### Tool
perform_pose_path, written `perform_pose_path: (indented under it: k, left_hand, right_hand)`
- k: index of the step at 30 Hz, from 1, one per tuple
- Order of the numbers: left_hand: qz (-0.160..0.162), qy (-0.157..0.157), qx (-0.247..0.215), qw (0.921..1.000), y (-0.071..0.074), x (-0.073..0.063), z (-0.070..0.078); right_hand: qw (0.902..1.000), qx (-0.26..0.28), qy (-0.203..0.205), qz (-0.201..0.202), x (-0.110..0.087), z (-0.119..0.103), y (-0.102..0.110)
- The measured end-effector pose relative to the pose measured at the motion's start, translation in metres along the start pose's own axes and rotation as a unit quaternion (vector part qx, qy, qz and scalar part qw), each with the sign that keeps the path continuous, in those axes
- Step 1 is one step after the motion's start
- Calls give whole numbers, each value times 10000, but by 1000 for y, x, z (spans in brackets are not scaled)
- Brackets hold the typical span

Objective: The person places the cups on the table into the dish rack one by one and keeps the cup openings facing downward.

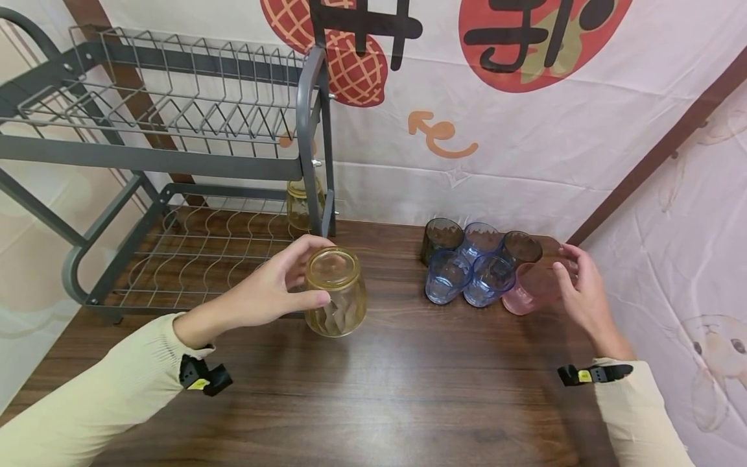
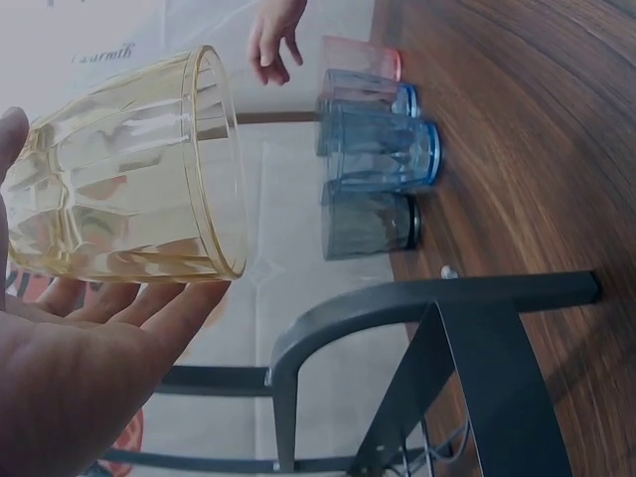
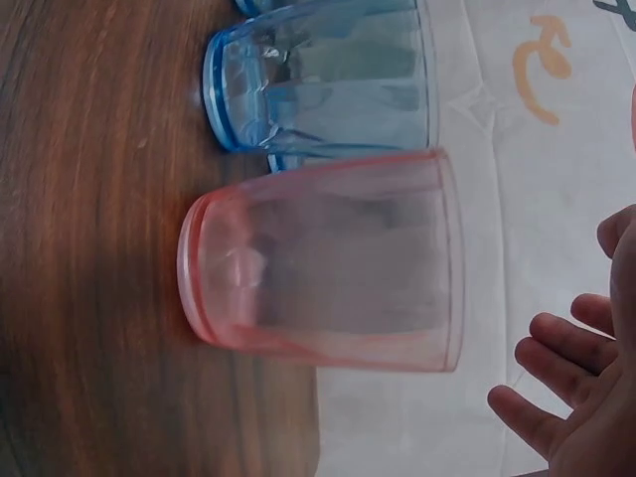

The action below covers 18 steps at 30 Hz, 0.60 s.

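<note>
My left hand (image 1: 274, 279) grips a clear yellow glass (image 1: 337, 305) held upside down over the table, in front of the rack's right end. Its wide rim (image 2: 214, 169) faces the tabletop in the left wrist view, with the thumb and fingers around the sides. My right hand (image 1: 585, 292) hovers with parted, loosely bent fingers just right of a pink glass (image 3: 328, 268) and holds nothing. This pink glass stands upright at the front right of a tight cluster with blue glasses (image 1: 446, 285) and two dark grey glasses (image 1: 441, 241).
A grey two-tier dish rack (image 1: 233, 170) stands at the left. Another yellow glass (image 1: 299, 207) sits upside down on its lower shelf, at the right end behind the post. Behind the brown wooden table (image 1: 408, 389) hangs a printed white cloth (image 1: 385, 181).
</note>
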<state>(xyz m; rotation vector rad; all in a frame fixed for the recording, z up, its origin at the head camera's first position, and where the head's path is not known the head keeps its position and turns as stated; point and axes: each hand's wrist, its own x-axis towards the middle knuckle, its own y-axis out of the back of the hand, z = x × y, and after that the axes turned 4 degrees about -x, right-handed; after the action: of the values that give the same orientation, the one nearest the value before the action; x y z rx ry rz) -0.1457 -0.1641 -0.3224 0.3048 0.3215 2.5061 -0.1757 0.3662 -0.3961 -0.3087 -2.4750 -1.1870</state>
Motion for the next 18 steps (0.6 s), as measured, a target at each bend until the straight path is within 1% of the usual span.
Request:
perform_pose_path:
  k: [6, 8, 14, 18]
  left_hand:
    - [201, 102, 205, 9995, 7, -8, -1]
    - [266, 147, 263, 9992, 9, -10, -1]
    - [381, 121, 271, 9988, 15, -16, -4]
    - [528, 110, 314, 9981, 20, -21, -7]
  right_hand:
    - [10000, -50, -44, -56, -1, 11, -2]
    - [9998, -41, -99, -136, -1, 14, -3]
    - [9976, -10, -318, -612, -2, 17, -3]
    - [9936, -62, -536, -997, -4, 19, -3]
